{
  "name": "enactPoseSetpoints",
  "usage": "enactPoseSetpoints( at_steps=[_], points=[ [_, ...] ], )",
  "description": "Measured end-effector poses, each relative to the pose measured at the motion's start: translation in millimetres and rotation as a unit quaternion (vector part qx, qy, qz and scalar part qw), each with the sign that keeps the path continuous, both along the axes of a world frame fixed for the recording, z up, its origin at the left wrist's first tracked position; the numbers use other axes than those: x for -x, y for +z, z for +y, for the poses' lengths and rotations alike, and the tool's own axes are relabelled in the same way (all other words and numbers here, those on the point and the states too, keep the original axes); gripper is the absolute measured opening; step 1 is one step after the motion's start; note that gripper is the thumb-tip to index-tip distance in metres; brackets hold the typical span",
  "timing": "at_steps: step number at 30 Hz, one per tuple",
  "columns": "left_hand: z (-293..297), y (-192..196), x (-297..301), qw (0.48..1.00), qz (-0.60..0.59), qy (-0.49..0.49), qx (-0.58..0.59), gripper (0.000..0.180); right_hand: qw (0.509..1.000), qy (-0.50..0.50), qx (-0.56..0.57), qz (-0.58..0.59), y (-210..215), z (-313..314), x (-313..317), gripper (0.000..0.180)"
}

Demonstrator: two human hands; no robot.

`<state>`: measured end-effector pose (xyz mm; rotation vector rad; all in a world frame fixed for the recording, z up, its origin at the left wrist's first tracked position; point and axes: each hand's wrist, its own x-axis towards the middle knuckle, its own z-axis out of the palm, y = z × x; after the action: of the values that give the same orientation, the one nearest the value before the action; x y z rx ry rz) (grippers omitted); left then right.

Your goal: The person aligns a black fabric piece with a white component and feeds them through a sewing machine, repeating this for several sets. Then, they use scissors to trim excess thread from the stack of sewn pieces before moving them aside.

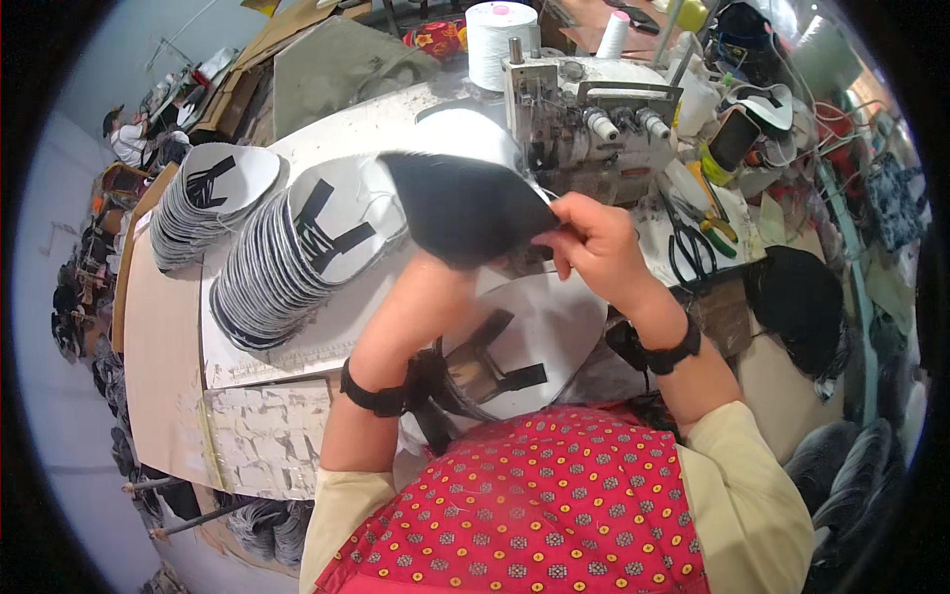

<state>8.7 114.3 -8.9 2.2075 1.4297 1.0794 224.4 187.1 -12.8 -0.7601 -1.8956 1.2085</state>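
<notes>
Head view: right hand (pixel 597 247) pinches the edge of a black curved fabric piece (pixel 460 210) before the grey metal sewing machine (pixel 618 163); left hand (pixel 430 297) beneath, grip hidden. Seemingly mid-piece; whether the white-and-grey stacked pieces (pixel 272 287) at left are done: can't tell.

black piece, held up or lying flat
Held up: the right hand pinches the black piece at its right corner; left hand partly behind it.

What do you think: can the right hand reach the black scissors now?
Probably yes: the black scissors lie near the right hand with nothing visibly between, though its grip on the black piece would likely need releasing.
</notes>
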Motion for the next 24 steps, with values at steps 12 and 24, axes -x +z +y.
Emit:
enactPoseSetpoints(
  at_steps=[12, 24],
  points=[
    [35, 18, 6, 0.953, 0.054, 0.202, -0.218, 0.062, 0.968, -0.082, -0.238, -0.013, -7, 6, 19, 0.013],
    [55, -14, 26, 0.897, -0.384, 0.000, 0.220, 0.025, 0.977, -0.042, -0.203, 0.050, -12, -10, -4, 0.020]
  ],
)
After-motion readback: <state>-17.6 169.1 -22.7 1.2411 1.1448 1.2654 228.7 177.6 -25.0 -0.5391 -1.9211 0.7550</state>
